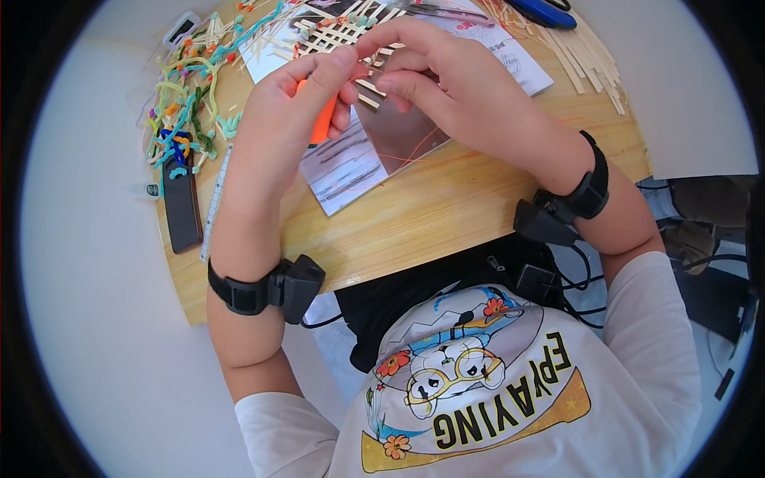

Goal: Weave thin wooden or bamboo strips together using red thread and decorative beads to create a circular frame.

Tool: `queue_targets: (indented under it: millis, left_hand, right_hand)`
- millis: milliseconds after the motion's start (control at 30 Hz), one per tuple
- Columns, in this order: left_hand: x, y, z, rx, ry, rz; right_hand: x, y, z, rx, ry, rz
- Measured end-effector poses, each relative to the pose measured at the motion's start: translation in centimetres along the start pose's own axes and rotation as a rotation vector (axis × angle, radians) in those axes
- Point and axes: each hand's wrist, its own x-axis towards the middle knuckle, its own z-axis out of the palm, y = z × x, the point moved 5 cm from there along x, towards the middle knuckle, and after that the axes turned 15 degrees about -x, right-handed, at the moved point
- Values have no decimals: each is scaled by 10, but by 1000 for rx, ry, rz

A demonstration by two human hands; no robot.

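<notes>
My left hand [291,103] is closed around a bright orange object [323,121], mostly hidden by the fingers, so its kind is unclear. Its thumb and fingertip meet near the fingertips of my right hand [450,84]. A thin orange thread [360,77] spans the small gap there, and my right hand pinches it. More of the thread trails loosely over the table to the right. Just beyond both hands lies a woven lattice of pale strips [339,36], bordered with orange and green twists. Under the hands is a printed booklet [343,179].
Tangled coloured fuzzy stems [187,88] crowd the left side, near a dark phone-like slab [182,209] and a clear ruler [216,203]. Loose pale strips [586,60] fan out at far right beside a blue-handled tool [546,12]. The wooden table's [398,231] curved edge is close to my body.
</notes>
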Motion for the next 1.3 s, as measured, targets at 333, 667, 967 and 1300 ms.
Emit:
queue_targets:
  millis: [333, 667, 967, 1300]
  left_hand:
    - [-3, 5, -4, 207, 9, 35]
    - [-6, 8, -19, 500, -138, -151]
    - [-9, 4, -39, 606, -34, -196]
    - [-8, 7, -33, 684, -1, -77]
  right_hand:
    - [-1, 4, -1, -74, -28, -15]
    - [-3, 14, 4, -324, -81, -119]
    - [-4, 29, 14, -367, -206, -148]
    - [-1, 14, -9, -445, -36, -319]
